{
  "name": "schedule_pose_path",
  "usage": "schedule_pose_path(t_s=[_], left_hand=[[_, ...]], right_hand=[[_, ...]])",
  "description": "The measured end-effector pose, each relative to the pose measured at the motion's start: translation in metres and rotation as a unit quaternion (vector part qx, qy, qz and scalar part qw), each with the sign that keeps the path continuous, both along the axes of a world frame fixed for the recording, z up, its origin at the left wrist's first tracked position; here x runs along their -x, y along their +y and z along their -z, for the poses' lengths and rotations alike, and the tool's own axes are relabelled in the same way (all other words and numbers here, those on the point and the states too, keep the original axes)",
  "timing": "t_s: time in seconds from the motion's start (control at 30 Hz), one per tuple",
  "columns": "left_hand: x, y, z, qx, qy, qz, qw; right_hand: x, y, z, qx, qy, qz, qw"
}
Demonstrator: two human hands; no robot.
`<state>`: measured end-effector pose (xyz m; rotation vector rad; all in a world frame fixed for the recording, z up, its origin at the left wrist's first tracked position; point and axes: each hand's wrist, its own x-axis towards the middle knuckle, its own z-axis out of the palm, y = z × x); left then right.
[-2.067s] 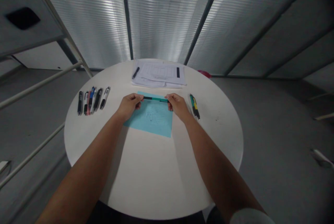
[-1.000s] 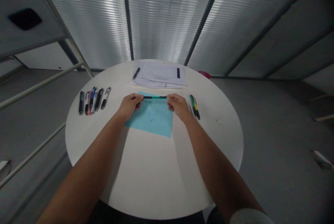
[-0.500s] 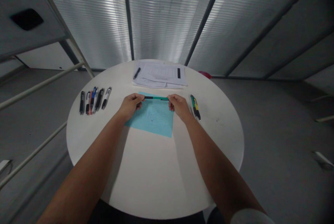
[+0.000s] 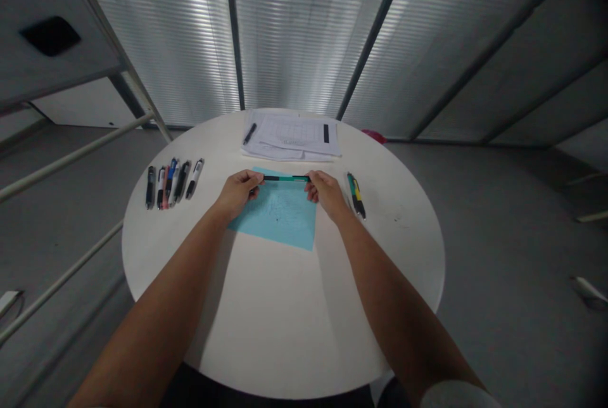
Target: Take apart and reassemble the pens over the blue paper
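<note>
A green pen (image 4: 285, 178) with a black grip is stretched level between my two hands. My left hand (image 4: 238, 192) pinches its black grip end, and my right hand (image 4: 325, 192) is closed on the other end. Both fingertips hide the pen's ends. Beneath the hands lies a light blue sheet of paper (image 4: 278, 221) with faint writing on it. To the right of my right hand, a green pen (image 4: 351, 189) and a yellow pen (image 4: 358, 196) lie side by side.
Several pens (image 4: 175, 180) lie in a row at the left of the round white table (image 4: 275, 319). White papers (image 4: 289, 135) with a black pen (image 4: 249, 133) on top are at the back. A metal frame (image 4: 76, 151) stands to the left.
The pen has rolled about its length, so its clip now faces up near my right hand. Both hands stay almost in place.
</note>
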<state>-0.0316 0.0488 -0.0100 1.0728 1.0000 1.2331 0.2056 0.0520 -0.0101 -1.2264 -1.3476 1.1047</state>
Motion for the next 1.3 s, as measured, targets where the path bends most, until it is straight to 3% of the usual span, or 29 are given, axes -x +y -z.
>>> schedule_pose_path(t_s=[0.53,0.73,1.3], left_hand=[[0.0008,0.0011,0.0008,0.007,-0.006,-0.01,1.0],[0.0022,0.0027,0.0032,0.0,-0.004,0.002,1.0],[0.0003,0.0007,0.0001,0.003,-0.012,0.0,1.0]], right_hand=[[-0.0032,-0.0001,0.0023,-0.025,0.008,-0.026,0.999],[-0.0008,0.0013,0.0024,-0.008,0.002,0.001,1.0],[-0.0016,0.0012,0.0036,-0.022,0.0,0.0,1.0]])
